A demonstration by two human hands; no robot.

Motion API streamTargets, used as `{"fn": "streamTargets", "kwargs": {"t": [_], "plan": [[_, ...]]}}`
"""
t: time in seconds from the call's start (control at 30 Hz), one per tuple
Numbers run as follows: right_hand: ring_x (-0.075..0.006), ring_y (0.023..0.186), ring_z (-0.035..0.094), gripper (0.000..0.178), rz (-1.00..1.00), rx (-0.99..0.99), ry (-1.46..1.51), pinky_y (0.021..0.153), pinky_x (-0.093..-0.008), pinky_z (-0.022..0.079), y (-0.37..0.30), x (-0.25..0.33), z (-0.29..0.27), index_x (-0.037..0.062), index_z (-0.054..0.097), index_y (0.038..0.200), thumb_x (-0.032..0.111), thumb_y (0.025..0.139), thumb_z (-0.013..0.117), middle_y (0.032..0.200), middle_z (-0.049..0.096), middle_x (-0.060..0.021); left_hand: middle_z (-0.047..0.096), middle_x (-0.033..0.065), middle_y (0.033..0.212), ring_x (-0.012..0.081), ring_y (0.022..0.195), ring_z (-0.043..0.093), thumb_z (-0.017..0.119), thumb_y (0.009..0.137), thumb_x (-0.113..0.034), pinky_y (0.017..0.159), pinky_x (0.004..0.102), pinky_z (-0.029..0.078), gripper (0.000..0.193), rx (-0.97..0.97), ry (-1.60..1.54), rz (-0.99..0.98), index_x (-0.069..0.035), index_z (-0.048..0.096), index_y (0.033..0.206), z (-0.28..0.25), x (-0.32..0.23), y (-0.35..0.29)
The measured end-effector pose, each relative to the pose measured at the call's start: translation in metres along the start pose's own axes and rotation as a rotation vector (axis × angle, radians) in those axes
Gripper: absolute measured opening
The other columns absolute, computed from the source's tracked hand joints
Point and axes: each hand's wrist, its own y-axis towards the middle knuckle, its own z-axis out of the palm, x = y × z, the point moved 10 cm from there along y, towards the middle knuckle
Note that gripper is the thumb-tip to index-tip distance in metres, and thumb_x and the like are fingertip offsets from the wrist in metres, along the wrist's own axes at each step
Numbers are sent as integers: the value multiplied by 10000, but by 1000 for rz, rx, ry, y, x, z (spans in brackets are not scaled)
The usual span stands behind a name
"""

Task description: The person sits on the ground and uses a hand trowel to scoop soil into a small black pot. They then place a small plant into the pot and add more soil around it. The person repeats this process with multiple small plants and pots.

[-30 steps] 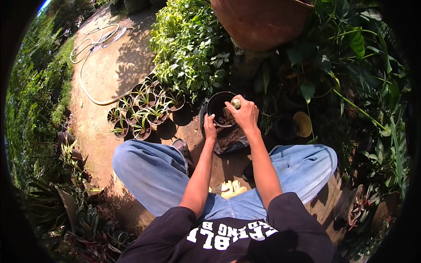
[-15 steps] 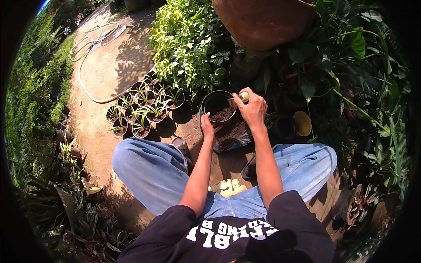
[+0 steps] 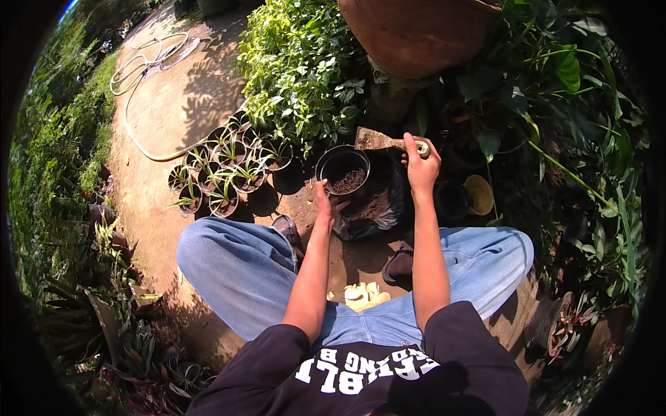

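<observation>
Between my feet, a black round plant pot (image 3: pixel 345 182) with dark soil in it leans over an open black plastic bag (image 3: pixel 388 218) of soil. My left hand (image 3: pixel 325 203) grips the near left side of the pot, thumb at the rim. My right hand (image 3: pixel 422 166) is closed round the handle of a trowel (image 3: pixel 376 139). Its broad, flat, soil-stained blade points left, above the pot's far right rim.
Several small potted striped plants (image 3: pixel 232 170) stand to the left. Beyond are a leafy bush (image 3: pixel 298 76), a big clay pot (image 3: pixel 420 35) and a hose (image 3: pixel 132 135). At right lies a tan pot (image 3: pixel 479 195); something pale yellow (image 3: pixel 362 297) is between my legs.
My right hand has lifted up and to the right, bringing the trowel's blade out of the pot into view. My left hand stays at the pot, which has shifted slightly.
</observation>
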Motion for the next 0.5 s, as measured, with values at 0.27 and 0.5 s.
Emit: {"fn": "streamTargets", "kwargs": {"t": [0.27, 0.5], "plan": [[-73, 564, 605, 290, 244, -12, 8, 508, -207, 457, 14, -39, -28, 44, 679, 964, 316, 885, 738, 712, 662, -25, 557, 170, 1280, 365, 1167, 547, 510, 767, -619, 983, 572, 421, 796, 43, -200, 21, -65, 471, 1336, -6, -2, 8], [-88, 544, 613, 304, 397, 52, -54, 499, -220, 468, 5, -85, -22, 36, 662, 960, 323, 887, 733, 696, 668, -52, 541, 116, 1270, 323, 1149, 571, 570, 816, -526, 884, 552, 500, 602, 62, -66, 109, -158, 464, 1281, -31, -4, 29]]}}
